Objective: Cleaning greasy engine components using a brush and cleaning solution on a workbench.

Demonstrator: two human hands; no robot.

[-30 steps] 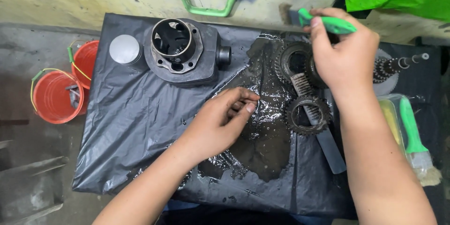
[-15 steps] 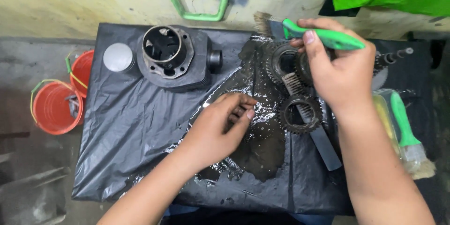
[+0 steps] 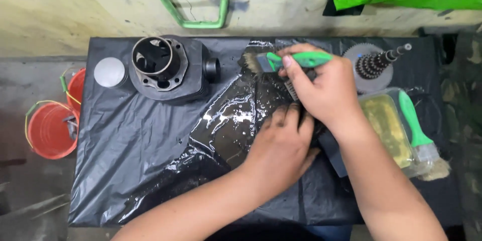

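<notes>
My right hand (image 3: 324,90) grips a green-handled paintbrush (image 3: 301,60), its bristles pointing left over the wet, oily patch of the black plastic sheet (image 3: 130,160). My left hand (image 3: 281,148) lies just below it, fingers curled down over a dark gear that both hands almost fully hide. The two hands touch each other above that part. A ribbed bit of metal shows under the right thumb.
A dark engine cylinder (image 3: 165,68) and a silver round piston (image 3: 109,72) stand at the back left. A geared shaft (image 3: 376,63) lies at the back right, above a tub of yellowish liquid (image 3: 386,125) with a second green brush (image 3: 414,120). Red buckets (image 3: 50,130) sit on the floor at left.
My left hand has moved right from the bare sheet onto the gear. My right hand has come down with the brush, now turned to point left. The view has shifted.
</notes>
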